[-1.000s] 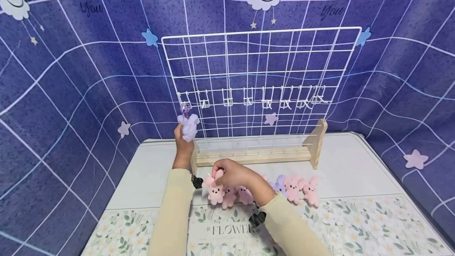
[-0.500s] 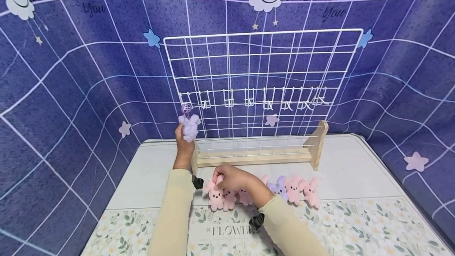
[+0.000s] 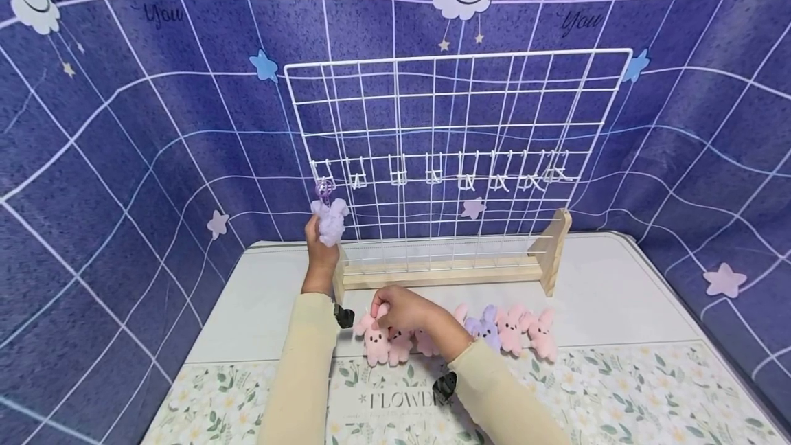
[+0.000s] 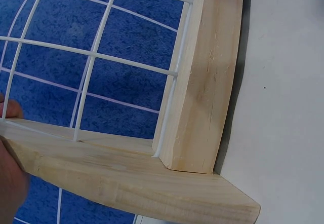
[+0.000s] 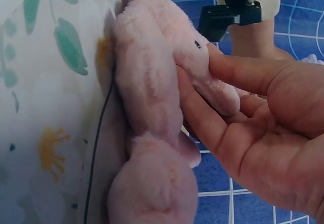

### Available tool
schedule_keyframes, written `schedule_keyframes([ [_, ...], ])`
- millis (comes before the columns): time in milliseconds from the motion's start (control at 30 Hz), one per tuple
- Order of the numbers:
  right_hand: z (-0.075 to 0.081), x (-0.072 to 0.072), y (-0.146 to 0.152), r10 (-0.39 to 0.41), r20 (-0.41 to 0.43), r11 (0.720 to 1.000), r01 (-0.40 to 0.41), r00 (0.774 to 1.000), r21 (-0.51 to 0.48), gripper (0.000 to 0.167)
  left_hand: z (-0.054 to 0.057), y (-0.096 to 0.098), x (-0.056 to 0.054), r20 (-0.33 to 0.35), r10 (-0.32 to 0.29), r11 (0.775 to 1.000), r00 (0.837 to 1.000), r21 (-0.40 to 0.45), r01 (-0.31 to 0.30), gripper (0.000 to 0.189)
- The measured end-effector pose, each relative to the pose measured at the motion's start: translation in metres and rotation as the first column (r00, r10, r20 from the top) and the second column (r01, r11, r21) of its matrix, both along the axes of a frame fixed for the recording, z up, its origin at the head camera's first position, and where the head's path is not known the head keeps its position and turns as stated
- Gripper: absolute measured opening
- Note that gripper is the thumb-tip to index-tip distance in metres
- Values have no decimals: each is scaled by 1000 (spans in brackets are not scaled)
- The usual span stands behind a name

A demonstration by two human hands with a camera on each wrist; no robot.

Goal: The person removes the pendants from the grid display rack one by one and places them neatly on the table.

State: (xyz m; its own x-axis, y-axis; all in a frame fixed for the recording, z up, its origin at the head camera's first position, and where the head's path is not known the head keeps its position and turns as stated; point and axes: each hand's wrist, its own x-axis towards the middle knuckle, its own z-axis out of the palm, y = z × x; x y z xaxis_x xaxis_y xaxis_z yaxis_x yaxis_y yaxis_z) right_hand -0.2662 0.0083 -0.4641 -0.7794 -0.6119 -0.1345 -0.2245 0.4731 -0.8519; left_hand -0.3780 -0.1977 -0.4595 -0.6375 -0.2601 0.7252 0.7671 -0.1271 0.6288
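Note:
My right hand [image 3: 408,311] pinches a pink plush bunny [image 3: 375,343] by its head and ear, at the left end of a row of plush bunnies on the table. In the right wrist view, thumb and fingers lie on either side of the pink bunny [image 5: 187,41]. My left hand [image 3: 320,253] grips the wooden side piece [image 4: 101,176] of a white wire grid rack [image 3: 457,57], partly behind a hanging purple plush [image 3: 331,222]. A purple ring [image 3: 324,188] on the leftmost hook holds that plush.
Several white hooks [image 3: 434,176] line the grid. More pink bunnies [image 3: 511,332] and a purple bunny [image 3: 487,329] lie under and right of my right forearm. A floral mat [image 3: 593,390] covers the table's front; a blue patterned cloth [image 3: 148,156] hangs around.
My right hand has shifted slightly down with the pink bunny's head. The left hand stays on the rack. The view has tilted slightly.

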Motion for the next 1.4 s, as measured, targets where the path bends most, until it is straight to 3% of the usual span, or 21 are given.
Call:
schedule_keyframes([
  [333,-10,5,-4,-52,-25,998,53,998,28,12,-2,4,4,8,-54,997,999,59,54,22],
  [600,-11,10,-4,-64,-17,997,64,998,43,10,-4,3,3,19,-42,999,999,35,41,22],
  [800,-16,10,-4,-70,-28,996,71,997,50,10,-5,1,2,-31,-113,989,993,95,116,7],
  [900,-17,10,-4,-72,-48,996,74,996,47,10,-4,1,2,-46,-135,984,990,108,139,7],
  [1033,-16,10,-4,-84,-96,994,91,992,66,14,-2,1,3,-4,-73,995,997,63,73,10],
  [1100,-16,9,-4,-91,-114,992,100,989,78,16,-1,2,3,5,-72,995,997,71,72,9],
  [1267,-14,7,-4,-93,-148,992,105,985,72,17,5,4,1,-42,-140,979,989,142,145,3],
  [1400,-14,7,-4,-109,-172,991,121,979,62,21,6,5,1,-43,-142,978,989,150,147,8],
])
